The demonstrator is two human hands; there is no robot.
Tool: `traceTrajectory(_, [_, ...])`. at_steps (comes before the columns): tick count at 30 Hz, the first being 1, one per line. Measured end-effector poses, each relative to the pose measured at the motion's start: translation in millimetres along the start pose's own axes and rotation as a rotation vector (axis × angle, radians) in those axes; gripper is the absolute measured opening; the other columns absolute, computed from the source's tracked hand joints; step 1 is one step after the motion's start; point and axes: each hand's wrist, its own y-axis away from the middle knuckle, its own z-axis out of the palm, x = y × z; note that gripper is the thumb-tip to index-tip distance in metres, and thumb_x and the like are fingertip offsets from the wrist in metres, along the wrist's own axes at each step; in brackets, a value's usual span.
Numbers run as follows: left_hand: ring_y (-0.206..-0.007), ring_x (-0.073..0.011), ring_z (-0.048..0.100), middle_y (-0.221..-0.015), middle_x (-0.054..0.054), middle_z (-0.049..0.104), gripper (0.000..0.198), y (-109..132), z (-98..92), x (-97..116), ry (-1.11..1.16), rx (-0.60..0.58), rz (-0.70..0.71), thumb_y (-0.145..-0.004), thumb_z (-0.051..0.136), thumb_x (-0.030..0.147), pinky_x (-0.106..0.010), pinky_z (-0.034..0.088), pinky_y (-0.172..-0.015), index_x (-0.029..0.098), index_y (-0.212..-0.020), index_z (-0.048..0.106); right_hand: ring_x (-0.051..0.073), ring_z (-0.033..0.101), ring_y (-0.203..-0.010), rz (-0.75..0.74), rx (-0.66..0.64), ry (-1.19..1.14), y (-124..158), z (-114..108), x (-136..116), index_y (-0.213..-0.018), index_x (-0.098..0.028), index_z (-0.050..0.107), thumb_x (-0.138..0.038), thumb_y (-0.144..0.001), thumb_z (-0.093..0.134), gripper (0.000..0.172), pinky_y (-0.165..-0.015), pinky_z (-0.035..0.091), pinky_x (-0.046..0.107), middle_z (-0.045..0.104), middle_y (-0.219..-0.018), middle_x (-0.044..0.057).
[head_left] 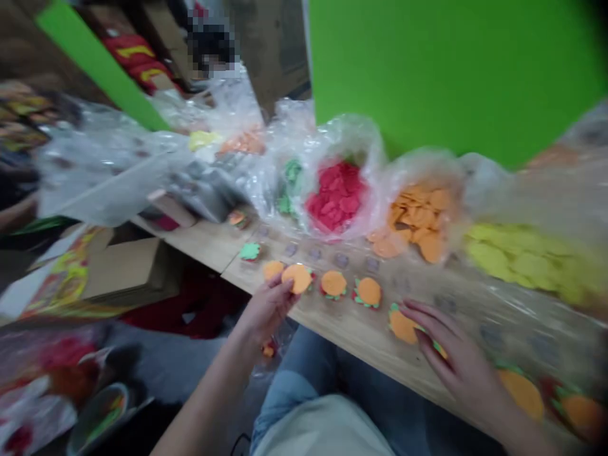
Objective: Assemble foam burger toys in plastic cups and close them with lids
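Note:
My left hand (270, 307) pinches a round orange foam piece (297, 278) between thumb and fingers, just above the bench's front edge. Another orange round (273, 270) lies right behind it. My right hand (441, 345) has its thumb and fingers around the right edge of a foam burger (403, 325), with an orange top and green frill. Under that palm, a bit of orange and green shows, mostly hidden. Between the hands sit two more layered burgers (333, 284) (368, 292) with orange tops. Further left is a stack topped with a green piece (250, 251).
Clear plastic bags along the back hold red pieces (337, 196), orange rounds (420, 218), yellow pieces (522, 256) and green pieces (291, 183). More burgers (521, 392) lie at the right. A green panel (451, 76) rises behind. A cardboard box (128, 269) stands left of the bench.

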Motion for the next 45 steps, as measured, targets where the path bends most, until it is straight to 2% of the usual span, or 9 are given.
traceTrajectory(3, [-0.069,-0.0103,0.06,-0.086,-0.005,0.064,0.038,-32.2,-76.9,23.3,-0.341,0.433,0.316,-0.069,0.065,0.031,-0.019,0.046,-0.058,0.014,-0.101,0.055,0.021,0.056,-0.104,-0.02,-0.031,0.022,1.2,12.8,2.1,-0.115,-0.027,0.051,-0.022,-0.084,0.042,0.032,-0.083,0.051,0.035,0.058,-0.114,0.006])
traceTrajectory(6, [-0.068,-0.0116,0.059,-0.083,-0.005,0.064,0.037,-74.1,-129.4,44.1,-0.465,0.52,0.369,-0.065,0.066,0.031,-0.019,0.042,-0.053,0.013,-0.096,0.056,0.019,0.061,-0.097,-0.023,-0.068,0.047,-1.6,21.4,-3.4,-0.111,-0.025,0.052,-0.022,-0.085,0.042,0.028,-0.079,0.053,0.032,0.063,-0.107,0.005])
traceTrajectory(9, [-0.064,-0.0146,0.06,-0.076,-0.005,0.065,0.032,-112.2,-148.4,51.4,-0.598,0.488,0.381,-0.064,0.064,0.03,-0.023,0.043,-0.052,0.013,-0.091,0.058,0.019,0.06,-0.098,-0.012,-0.093,0.065,-5.9,27.8,-14.4,-0.11,-0.025,0.053,-0.024,-0.085,0.043,0.027,-0.079,0.053,0.031,0.063,-0.108,0.005])
traceTrajectory(13, [-0.075,-0.0203,0.061,-0.081,-0.007,0.066,0.027,-131.7,-153.9,43.7,-0.801,0.457,0.477,-0.064,0.063,0.03,-0.033,0.048,-0.068,0.014,-0.086,0.062,0.02,0.058,-0.103,0.034,-0.118,0.092,-6.3,32.6,-22.5,-0.111,-0.027,0.053,-0.026,-0.085,0.042,0.028,-0.082,0.052,0.033,0.061,-0.11,0.004])
traceTrajectory(17, [-0.11,-0.0291,0.047,-0.114,-0.016,0.055,0.05,-122.7,-161.3,24.4,-0.975,0.545,0.641,-0.069,0.061,0.039,-0.045,0.038,-0.092,0.014,-0.112,0.054,0.02,0.056,-0.105,0.061,-0.139,0.121,-3.0,34.5,-21.1,-0.113,-0.027,0.051,-0.027,-0.085,0.042,0.029,-0.084,0.051,0.034,0.06,-0.113,0.004])
traceTrajectory(20, [-0.121,-0.028,0.039,-0.127,-0.019,0.045,0.055,-115.4,-164.3,5.8,-1.079,0.527,0.72,-0.079,0.05,0.04,-0.045,0.03,-0.1,0.01,-0.125,0.042,0.019,0.058,-0.103,0.035,-0.127,0.121,-4.8,36.6,-20.9,-0.113,-0.027,0.051,-0.026,-0.085,0.043,0.03,-0.082,0.052,0.033,0.061,-0.111,0.004])
traceTrajectory(26, [-0.13,-0.0286,0.027,-0.135,-0.017,0.039,0.057,-116.2,-164.0,-11.3,-1.259,0.447,0.806,-0.081,0.048,0.043,-0.047,0.023,-0.105,0.011,-0.128,0.039,0.019,0.059,-0.099,0.016,-0.131,0.089,-10.1,40.2,-27.3,-0.11,-0.027,0.053,-0.025,-0.085,0.043,0.028,-0.08,0.052,0.031,0.062,-0.107,0.005])
traceTrajectory(31, [-0.126,-0.0276,0.034,-0.133,-0.018,0.041,0.06,-117.9,-161.9,-11.8,-1.477,0.415,0.839,-0.083,0.042,0.045,-0.045,0.029,-0.102,0.01,-0.132,0.034,0.019,0.059,-0.099,0.078,-0.131,0.06,-2.1,38.9,-26.6,-0.109,-0.027,0.055,-0.025,-0.085,0.042,0.027,-0.081,0.051,0.032,0.063,-0.106,0.005])
traceTrajectory(45, [-0.13,-0.0281,0.027,-0.139,-0.016,0.035,0.062,-123.6,-153.1,-6.6,-1.606,0.318,0.791,-0.085,0.036,0.045,-0.048,0.023,-0.102,0.012,-0.136,0.028,0.018,0.058,-0.098,0.196,-0.12,-0.009,7.1,30.2,-38.2,-0.107,-0.025,0.055,-0.023,-0.086,0.041,0.026,-0.082,0.049,0.032,0.062,-0.104,0.005])
